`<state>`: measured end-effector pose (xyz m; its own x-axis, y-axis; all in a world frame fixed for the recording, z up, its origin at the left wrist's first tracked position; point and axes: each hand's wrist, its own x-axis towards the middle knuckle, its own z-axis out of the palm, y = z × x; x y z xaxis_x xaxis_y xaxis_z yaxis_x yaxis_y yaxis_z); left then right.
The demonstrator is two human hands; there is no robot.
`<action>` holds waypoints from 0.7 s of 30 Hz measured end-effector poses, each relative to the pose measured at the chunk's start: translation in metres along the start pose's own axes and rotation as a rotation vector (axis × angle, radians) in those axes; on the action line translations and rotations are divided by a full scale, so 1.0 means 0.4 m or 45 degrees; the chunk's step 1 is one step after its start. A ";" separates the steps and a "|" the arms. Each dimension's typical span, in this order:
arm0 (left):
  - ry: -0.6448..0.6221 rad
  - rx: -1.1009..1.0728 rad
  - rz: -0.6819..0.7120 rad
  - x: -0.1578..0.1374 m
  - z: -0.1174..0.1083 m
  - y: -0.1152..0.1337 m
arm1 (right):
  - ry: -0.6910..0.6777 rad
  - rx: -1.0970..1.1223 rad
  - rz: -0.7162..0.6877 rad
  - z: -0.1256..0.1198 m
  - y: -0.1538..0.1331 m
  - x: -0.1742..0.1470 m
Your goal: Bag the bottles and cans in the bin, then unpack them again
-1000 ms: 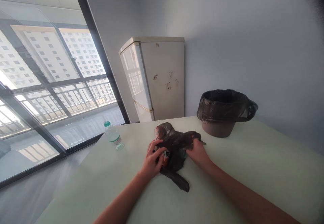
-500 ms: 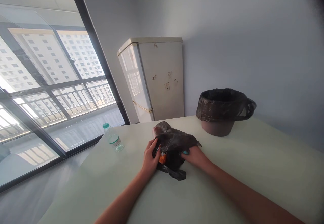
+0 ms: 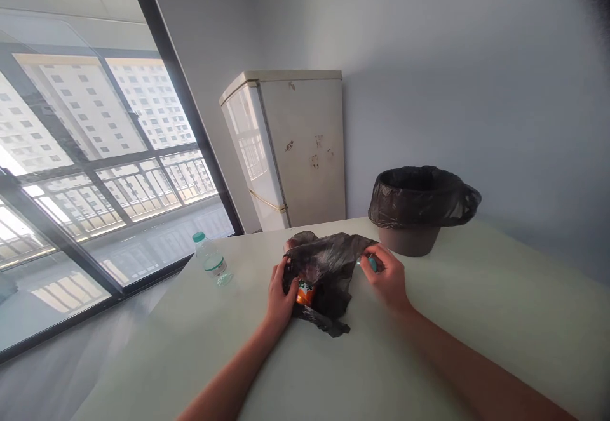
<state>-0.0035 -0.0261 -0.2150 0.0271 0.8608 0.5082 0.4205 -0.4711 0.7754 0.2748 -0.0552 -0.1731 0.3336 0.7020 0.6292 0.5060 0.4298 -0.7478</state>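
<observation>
A crumpled black plastic bag lies on the table in front of me. My left hand is closed on the bag's left side, with the thumb beside an orange can showing in the bag's opening. At the bag's right edge, my right hand is closed round a teal bottle cap. A sliver of clear plastic shows just left of that cap; whatever else is attached to it is hidden by the bag and fingers.
A clear bottle with a teal cap stands on the pale table to the left. Behind my right hand is a bin lined with a black bag. A worn white fridge stands beyond the table, and a glass door is at left.
My right hand has come out of the bag, moving up and right with the teal cap. The bag's right side is stretched that way, and more of the orange can shows.
</observation>
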 end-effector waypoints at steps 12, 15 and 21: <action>-0.025 0.009 0.023 -0.003 0.000 0.008 | 0.482 0.461 -0.040 -0.072 -0.055 0.066; -0.029 0.020 0.022 -0.004 0.001 0.004 | 0.547 0.363 -0.115 -0.095 -0.071 0.081; -0.030 0.054 0.021 -0.007 0.003 0.004 | 0.556 0.071 -0.387 -0.135 -0.078 0.095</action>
<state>-0.0018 -0.0290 -0.2156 0.0554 0.8573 0.5117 0.4576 -0.4773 0.7501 0.3146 -0.0724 -0.1144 0.4847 0.2445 0.8398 0.5925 0.6145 -0.5209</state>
